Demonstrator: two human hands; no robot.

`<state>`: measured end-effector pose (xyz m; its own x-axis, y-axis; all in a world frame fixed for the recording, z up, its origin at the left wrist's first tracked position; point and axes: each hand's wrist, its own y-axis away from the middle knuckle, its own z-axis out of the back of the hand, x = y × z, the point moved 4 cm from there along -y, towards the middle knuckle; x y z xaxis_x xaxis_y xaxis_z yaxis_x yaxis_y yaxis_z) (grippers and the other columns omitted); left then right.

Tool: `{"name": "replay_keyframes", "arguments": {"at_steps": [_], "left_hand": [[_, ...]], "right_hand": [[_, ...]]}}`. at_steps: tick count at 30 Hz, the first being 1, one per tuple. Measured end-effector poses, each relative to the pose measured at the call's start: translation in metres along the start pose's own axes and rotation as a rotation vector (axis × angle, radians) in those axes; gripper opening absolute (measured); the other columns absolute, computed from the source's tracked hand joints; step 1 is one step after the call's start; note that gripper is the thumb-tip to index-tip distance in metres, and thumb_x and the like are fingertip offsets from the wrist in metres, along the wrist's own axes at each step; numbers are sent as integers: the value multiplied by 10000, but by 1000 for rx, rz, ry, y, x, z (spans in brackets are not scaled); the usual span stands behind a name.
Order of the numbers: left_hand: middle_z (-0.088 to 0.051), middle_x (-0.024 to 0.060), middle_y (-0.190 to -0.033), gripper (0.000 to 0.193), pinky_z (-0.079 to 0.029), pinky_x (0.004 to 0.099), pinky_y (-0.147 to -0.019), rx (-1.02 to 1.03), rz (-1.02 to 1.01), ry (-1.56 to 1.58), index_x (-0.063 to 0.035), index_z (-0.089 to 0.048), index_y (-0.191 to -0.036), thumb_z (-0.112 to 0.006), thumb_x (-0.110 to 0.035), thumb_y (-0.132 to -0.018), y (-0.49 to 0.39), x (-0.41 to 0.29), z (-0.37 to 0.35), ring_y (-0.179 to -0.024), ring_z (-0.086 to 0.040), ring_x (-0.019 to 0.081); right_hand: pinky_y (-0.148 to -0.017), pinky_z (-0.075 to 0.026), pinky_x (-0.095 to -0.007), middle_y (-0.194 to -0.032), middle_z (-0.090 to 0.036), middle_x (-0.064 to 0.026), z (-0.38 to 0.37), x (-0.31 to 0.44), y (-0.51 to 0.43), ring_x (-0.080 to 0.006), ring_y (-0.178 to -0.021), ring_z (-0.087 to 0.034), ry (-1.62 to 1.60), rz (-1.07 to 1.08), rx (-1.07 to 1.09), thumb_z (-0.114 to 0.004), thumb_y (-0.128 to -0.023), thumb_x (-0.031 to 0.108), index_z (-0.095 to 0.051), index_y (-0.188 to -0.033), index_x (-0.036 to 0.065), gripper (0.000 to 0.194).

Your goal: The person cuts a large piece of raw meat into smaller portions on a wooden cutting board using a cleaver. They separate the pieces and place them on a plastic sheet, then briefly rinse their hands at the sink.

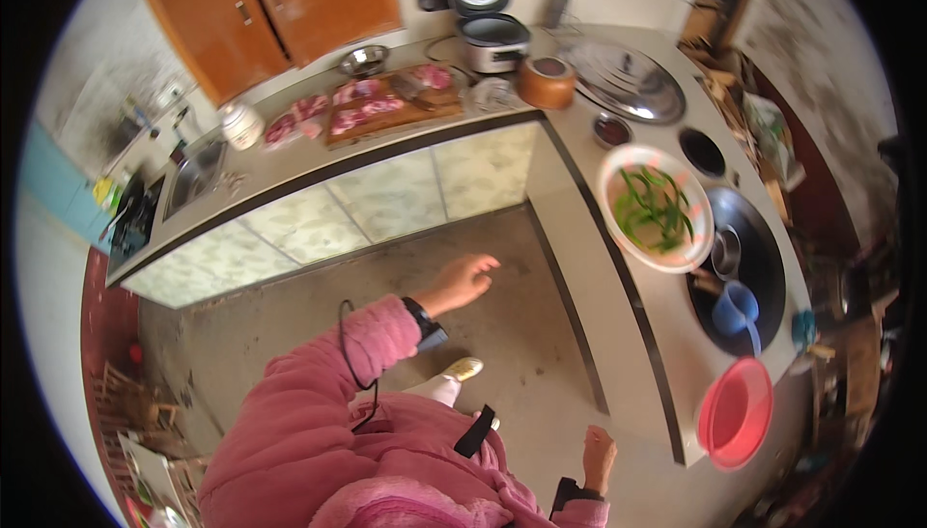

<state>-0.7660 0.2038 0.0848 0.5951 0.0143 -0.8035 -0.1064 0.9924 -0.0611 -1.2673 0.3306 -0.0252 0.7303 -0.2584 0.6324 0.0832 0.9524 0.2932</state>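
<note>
My left hand [460, 283] is held out over the concrete floor, fingers loosely apart and holding nothing. Lower right, my right hand [600, 452] hangs beside the end of the counter, its fingers curled in with nothing visible in them. Neither hand touches the counter. Nearest ahead on the right counter is a white basin [655, 209] holding green peppers [655, 202]. Close by is a large wok [768, 267], with a blue ladle [735, 309] and a small metal bowl [726, 253] in it. A red plastic basin [736, 412] sits at the counter's near end.
Raw meat [362, 115] and a cleaver [411, 90] lie on a wooden cutting board [442, 109] along the far counter. Beyond stand an open rice cooker [495, 43], a copper-coloured pot [547, 83] and a large metal lid [626, 83]. A sink [195, 177] is at left.
</note>
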Motion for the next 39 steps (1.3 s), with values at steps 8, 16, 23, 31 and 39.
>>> {"name": "replay_keyframes", "arguments": {"at_steps": [8,16,23,31,39], "left_hand": [[-629,163,-1224,462,-515,388,-942,-367,316,-159,-113,-563,-1348,-683,-223,-916,8,175,259,-1120,-635,277],[-620,164,-1276,495,-525,373,-933,-445,324,-125,-46,-537,-1345,-707,-213,-911,-62,301,450,-1129,-640,275],[-646,214,-1220,551,-526,404,-913,-523,272,-2,-46,-566,-1317,-737,-320,-870,-139,398,519,-1096,-649,316],[-649,228,-1209,543,-511,447,-924,-516,321,-127,-40,-592,-1261,-736,-311,-813,-287,488,573,-1075,-639,402],[-654,245,-1149,476,-525,499,-866,-227,685,-281,-3,-608,-1164,-724,-265,-784,-401,570,561,-1058,-643,439]], "right_hand": [[-782,-568,-375,-960,-741,-190,-150,233,-71,-322,-904,-732,-42,386,230,-641,-923,185,-749,-1047,40,219],[-726,-553,-419,-968,-717,-192,-319,497,-100,-386,-845,-690,-182,748,335,-641,-936,143,-721,-1032,37,164],[-726,-547,-434,-961,-692,-174,-412,747,-155,-359,-826,-688,-146,996,458,-634,-947,117,-698,-1103,59,178],[-713,-568,-377,-1035,-711,-190,-535,928,-272,-291,-834,-718,-111,983,496,-673,-928,103,-662,-1204,28,287],[-693,-578,-351,-1041,-715,-152,-578,972,-349,-265,-839,-717,-184,867,527,-686,-917,99,-688,-1178,52,265]]}}
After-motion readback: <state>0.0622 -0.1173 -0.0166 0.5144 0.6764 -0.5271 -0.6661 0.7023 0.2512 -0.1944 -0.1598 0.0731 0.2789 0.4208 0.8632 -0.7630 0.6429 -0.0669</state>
